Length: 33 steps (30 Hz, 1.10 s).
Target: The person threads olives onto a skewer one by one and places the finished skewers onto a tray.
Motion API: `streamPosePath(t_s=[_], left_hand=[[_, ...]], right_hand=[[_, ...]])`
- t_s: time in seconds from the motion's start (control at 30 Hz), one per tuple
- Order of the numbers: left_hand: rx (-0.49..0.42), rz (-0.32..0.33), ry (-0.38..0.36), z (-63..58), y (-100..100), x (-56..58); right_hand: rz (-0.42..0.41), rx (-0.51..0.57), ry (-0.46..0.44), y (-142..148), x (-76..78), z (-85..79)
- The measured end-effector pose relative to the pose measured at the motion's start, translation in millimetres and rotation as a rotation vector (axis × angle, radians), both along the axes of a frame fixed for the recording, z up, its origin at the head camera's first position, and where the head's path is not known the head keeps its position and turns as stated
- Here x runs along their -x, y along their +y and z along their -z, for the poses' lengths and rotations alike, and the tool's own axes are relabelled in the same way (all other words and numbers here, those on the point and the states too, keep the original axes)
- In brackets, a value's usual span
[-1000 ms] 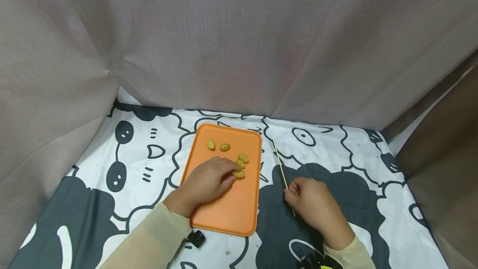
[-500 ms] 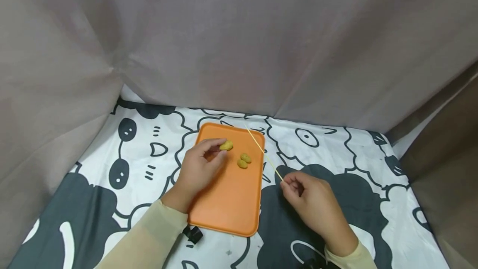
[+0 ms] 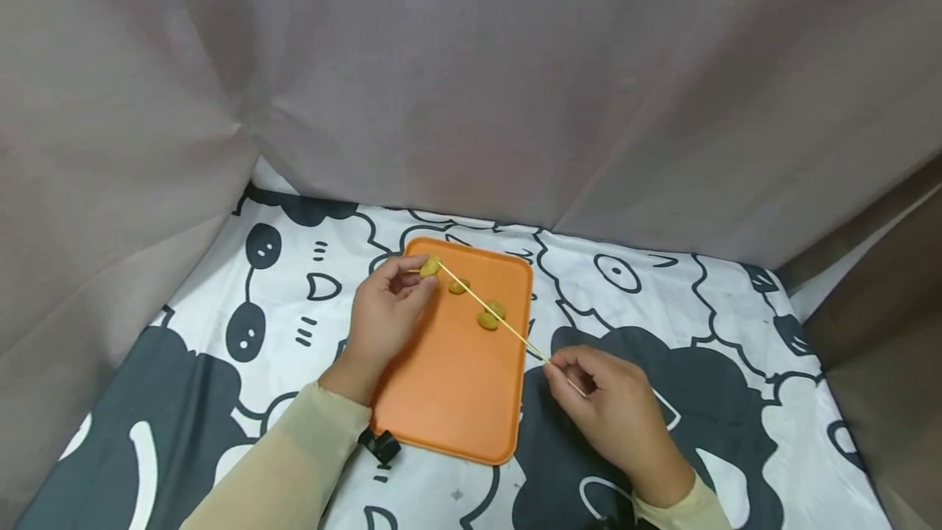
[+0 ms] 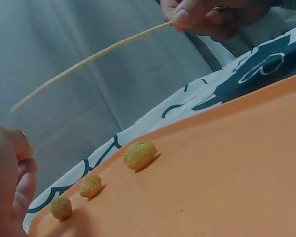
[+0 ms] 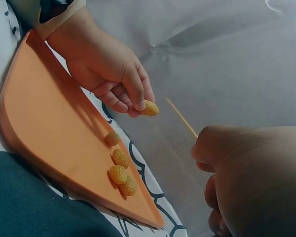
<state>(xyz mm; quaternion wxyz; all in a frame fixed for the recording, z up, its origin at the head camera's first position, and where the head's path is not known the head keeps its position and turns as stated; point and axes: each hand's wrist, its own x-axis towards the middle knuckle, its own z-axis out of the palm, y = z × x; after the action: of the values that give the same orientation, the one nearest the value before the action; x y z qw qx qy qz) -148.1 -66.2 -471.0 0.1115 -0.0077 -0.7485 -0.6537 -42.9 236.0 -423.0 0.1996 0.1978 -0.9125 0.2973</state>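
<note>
Pinching a nugget, the left hand hangs over the far-left part of the tray; right hand pinches the stick, tip near the nugget, apart. Looks early: visible stick bare, four other nuggets on the tray.

Tray: plain orange. Oval pieces: golden yellow. Stick: pale straw yellow. Cloth: white ground, printed with dark grey patches, outlines and cartoon faces. Curtain: plain grey-brown. Sleeves: pale yellow.
</note>
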Motion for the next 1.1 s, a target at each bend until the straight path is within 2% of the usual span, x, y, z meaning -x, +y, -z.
streamPosePath(t_s=[0.33, 0.63, 1.1], left_hand=[[-0.061, 0.015, 0.018, -1.6, 0.3, 2.9], [-0.071, 0.033, 0.046, 1.3, -0.6, 3.2], [-0.074, 0.038, 0.068, 3.4, -2.0, 1.2]], right_hand=[[-0.002, -0.003, 0.035, 2.7, 2.3, 4.1], [-0.024, -0.01, 0.065, 4.5, 5.3, 8.2], [-0.029, -0.014, 0.055, 2.8, 5.6, 9.1]])
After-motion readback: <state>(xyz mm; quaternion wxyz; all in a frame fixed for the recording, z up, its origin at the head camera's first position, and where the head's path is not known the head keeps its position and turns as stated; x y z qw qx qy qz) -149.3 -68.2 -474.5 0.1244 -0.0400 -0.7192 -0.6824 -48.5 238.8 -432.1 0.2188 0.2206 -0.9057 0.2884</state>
